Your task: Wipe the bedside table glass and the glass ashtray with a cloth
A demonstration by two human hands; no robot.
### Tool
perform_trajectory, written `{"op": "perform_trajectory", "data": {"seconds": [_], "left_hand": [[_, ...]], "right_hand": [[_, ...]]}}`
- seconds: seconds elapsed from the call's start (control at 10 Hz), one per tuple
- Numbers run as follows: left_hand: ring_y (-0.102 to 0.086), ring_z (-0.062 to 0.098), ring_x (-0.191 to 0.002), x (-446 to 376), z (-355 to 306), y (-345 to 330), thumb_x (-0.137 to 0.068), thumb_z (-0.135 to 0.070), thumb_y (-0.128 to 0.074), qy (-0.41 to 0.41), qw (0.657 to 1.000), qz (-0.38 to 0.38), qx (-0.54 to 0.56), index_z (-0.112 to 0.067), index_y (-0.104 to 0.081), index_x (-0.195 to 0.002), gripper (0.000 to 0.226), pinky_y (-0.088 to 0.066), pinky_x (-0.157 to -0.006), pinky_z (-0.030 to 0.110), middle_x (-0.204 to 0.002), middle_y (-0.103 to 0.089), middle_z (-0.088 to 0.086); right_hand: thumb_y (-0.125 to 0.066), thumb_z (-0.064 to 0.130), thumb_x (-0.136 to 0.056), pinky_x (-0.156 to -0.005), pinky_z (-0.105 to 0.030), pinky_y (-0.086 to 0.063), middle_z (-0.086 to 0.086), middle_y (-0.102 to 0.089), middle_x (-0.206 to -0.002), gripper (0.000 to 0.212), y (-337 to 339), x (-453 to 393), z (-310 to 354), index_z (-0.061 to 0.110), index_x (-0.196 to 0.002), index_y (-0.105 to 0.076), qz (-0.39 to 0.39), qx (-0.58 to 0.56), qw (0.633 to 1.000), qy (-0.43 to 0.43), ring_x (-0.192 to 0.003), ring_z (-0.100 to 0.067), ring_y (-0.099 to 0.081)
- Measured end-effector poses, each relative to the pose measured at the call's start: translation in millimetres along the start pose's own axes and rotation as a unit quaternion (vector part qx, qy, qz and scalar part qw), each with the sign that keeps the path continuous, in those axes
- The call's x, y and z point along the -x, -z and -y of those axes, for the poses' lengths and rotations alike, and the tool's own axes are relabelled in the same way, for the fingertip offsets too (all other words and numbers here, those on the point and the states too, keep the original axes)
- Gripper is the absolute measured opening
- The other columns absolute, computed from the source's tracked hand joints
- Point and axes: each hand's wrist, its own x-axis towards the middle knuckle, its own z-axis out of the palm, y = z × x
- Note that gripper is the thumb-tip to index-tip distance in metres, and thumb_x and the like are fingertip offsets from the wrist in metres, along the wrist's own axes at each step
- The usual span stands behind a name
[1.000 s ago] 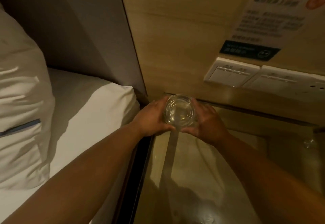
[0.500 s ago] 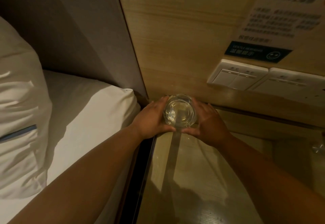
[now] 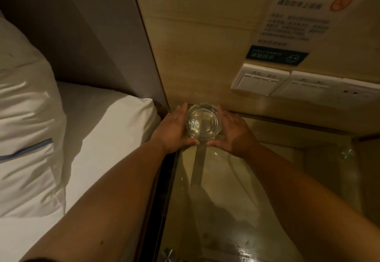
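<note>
Now both hands (image 3: 205,132) around ashtray (image 3: 203,121)

Round clear glass ashtray (image 3: 203,123), thick-walled, upright, mouth up, at the far left corner of the table glass (image 3: 236,196); cupped between left hand (image 3: 174,130) and right hand (image 3: 232,132); glass top transparent, reflective, smudged near its front edge

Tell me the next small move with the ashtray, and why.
Probably let go and draw both hands back. The glass ashtray appears to sit at the table glass back corner, left hand and right hand cupping its sides; no cloth shows.
</note>
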Motion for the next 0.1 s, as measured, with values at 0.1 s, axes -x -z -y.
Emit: {"op": "perform_trajectory", "data": {"seconds": [0.1], "left_hand": [[-0.002, 0.021, -0.150, 13.2, -7.6, 6.9, -0.069, -0.056, -0.078, 0.014, 0.999, 0.008, -0.045, -0.010, 0.002, -0.154, 0.125, -0.006, -0.119, 0.039, -0.163, -0.006, 0.009]], "right_hand": [[-0.066, 0.069, -0.069, -0.118, -0.039, -0.009, -0.004, -0.007, -0.161, 0.116, 13.2, 9.4, 6.7, 0.022, -0.152, 0.000, 0.011, 0.030, 0.999, -0.015, -0.147, -0.020, -0.008]]}}
